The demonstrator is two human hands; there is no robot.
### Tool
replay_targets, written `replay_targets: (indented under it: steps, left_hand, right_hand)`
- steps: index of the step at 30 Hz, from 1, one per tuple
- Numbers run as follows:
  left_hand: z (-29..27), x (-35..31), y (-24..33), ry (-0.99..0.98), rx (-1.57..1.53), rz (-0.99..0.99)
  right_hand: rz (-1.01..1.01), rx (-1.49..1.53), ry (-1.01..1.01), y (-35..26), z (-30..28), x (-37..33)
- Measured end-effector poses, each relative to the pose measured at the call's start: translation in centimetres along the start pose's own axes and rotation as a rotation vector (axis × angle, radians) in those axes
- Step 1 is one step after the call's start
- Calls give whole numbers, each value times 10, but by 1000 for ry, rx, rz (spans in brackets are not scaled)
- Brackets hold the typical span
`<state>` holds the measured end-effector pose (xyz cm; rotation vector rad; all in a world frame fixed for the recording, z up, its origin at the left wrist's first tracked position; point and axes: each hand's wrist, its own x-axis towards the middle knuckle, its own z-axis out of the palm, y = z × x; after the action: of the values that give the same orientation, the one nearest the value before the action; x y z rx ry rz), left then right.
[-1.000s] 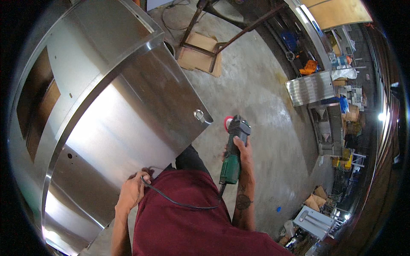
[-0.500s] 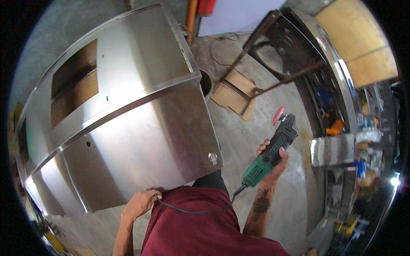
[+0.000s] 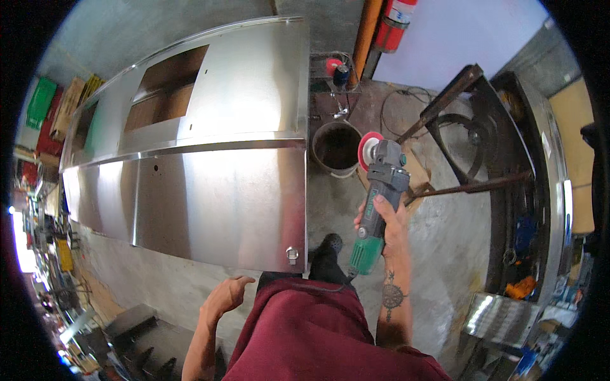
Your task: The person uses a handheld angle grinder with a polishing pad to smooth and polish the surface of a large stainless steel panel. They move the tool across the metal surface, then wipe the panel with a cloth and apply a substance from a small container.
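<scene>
Two bare hands are seen from above, over a dark red shirt (image 3: 305, 336) at the lower edge. The right hand (image 3: 387, 219), with a dark tattoo on the forearm below it, is wrapped firmly around a green and grey handheld angle grinder (image 3: 379, 203); the fingers are curled about its middle. The grinder is held upright in the picture, off the floor, with its round red disc (image 3: 367, 149) at the top and its green tail pointing down toward the shirt. The left hand (image 3: 225, 297) is empty, with the fingers loosely spread and slightly bent; it is held just below the lower edge of a large brushed stainless steel cabinet panel (image 3: 216, 171), not touching it. The panel is set on the grey concrete floor (image 3: 438, 254), left of the grinder; two rectangular openings are cut in its upper part, and a small metal latch (image 3: 292, 254) is fixed near its lower right corner. A round dirty bucket (image 3: 335, 147) is placed just beside the disc. A red cylindrical fire extinguisher (image 3: 395, 22) is hung against the pale wall at the top, next to an orange pipe (image 3: 365, 32). A dark rusty metal frame (image 3: 483, 133) is seen at the right.
</scene>
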<state>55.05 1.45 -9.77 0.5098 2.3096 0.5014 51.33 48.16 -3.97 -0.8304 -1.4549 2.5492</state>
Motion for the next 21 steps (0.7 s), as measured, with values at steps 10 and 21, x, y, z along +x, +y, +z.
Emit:
replay_targets:
  steps: [10, 21]
  left_hand:
    - [-46, 64, 196, 396, -738, 381]
    - [-31, 96, 263, 342, -1164, 387]
  right_hand:
    - [11, -126, -267, -25, 1, 2]
    - [50, -809, -786, -21, -39, 110]
